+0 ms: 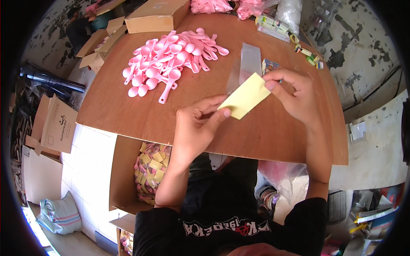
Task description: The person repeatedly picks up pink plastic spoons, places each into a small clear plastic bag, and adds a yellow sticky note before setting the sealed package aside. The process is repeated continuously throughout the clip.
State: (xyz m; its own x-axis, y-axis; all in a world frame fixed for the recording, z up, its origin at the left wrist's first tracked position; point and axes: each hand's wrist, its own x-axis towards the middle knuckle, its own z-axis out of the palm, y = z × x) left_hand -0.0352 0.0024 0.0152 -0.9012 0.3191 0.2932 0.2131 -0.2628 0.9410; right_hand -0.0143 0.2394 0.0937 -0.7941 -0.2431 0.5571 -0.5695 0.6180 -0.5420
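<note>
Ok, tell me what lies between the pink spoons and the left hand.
In the head view, bare brown tabletop separates the pink spoons from the left hand holding the yellow card.

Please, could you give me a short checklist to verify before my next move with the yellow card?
1. Yellow card held at both ends, by left hand and right hand: ok.
2. One hand free: not ok, both are occupied.
3. Pink spoons on the brown tabletop: ok, loosely piled.
4. Flat clear plastic packaging nearby: ok, just beyond the card.
5. Card a single layer: cannot tell.
</note>
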